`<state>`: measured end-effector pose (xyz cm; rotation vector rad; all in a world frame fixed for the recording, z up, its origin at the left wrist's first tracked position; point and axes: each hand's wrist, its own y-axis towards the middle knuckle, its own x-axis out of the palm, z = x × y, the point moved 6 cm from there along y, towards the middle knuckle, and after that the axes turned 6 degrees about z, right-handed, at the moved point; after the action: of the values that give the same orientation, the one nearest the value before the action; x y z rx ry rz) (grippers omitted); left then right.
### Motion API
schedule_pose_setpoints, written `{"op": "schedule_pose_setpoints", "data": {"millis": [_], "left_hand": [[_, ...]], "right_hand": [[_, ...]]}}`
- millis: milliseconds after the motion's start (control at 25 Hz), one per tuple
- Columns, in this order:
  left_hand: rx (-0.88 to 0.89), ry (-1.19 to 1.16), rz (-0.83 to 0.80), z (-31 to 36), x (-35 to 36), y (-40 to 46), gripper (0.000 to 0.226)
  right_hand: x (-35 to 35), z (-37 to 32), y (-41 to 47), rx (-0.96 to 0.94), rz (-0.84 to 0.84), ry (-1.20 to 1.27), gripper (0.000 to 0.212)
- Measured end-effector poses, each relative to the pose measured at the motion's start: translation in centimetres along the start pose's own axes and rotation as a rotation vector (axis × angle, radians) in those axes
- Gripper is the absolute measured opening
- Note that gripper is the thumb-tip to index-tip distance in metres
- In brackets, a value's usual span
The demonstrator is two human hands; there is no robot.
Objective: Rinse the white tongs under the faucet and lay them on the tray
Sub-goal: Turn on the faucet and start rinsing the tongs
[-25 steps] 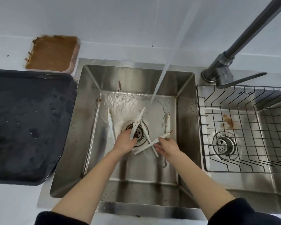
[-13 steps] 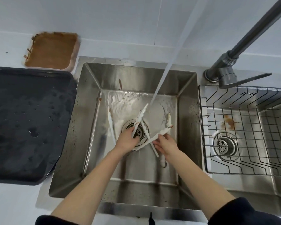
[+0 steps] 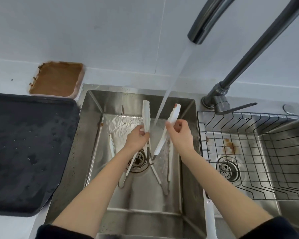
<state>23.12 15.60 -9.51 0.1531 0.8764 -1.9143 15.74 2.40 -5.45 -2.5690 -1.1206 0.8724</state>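
1. White plastic tongs (image 3: pixel 164 128) were held spread wide over the left sink (image 3: pixel 93 152), one arm in each hand, with the faucet (image 3: pixel 202 23) stream passing between the two arms; the hinge sat low, near the drain (image 3: pixel 138 161).
2. Left hand (image 3: pixel 136 138) had its grip curled round the left arm of the tongs, and the right hand (image 3: pixel 179 131) pinched the right arm in a closed grip.
3. To rinse well, I judged each arm should be swung into the stream in turn, since the water seemed to miss both tips.
4. A reddish smear on the right tip probably needed the flow directed straight at it.
5. Wet plastic was likely slippery, so a firm hold seemed wise.
6. Dark tray (image 3: pixel 29 152) lay on the desk at the sink's left edge, ready to receive them.
7. Other tongs lying on the sink floor should be kept apart from this pair.
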Motion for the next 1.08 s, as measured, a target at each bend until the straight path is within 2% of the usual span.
{"op": "schedule_pose_setpoints", "data": {"millis": [160,440,720,840,1080], "left_hand": [[0.027,-0.058,0.005,2.6,0.9,1.1,0.040],[0.061,-0.144,0.053,4.6,1.3,1.6,0.032],[0.076,-0.176,-0.095,3.0,0.8,-0.5,0.035],[0.054,-0.191,-0.108,2.6,0.8,-0.8,0.039],[0.177,-0.151,-0.099,5.3,0.4,-0.9,0.032]], "right_hand": [[-2.0,-2.1,0.1,-0.113,0.066,-0.001,0.037],[-3.8,-2.6,-0.3,-0.164,0.119,-0.030,0.028],[-2.2,0.3,1.3,0.022,0.032,0.077,0.028],[-1.9,1.8,0.9,0.091,0.018,0.122,0.027],[-1.2,3.1,1.0,0.200,-0.013,0.170,0.030]]}}
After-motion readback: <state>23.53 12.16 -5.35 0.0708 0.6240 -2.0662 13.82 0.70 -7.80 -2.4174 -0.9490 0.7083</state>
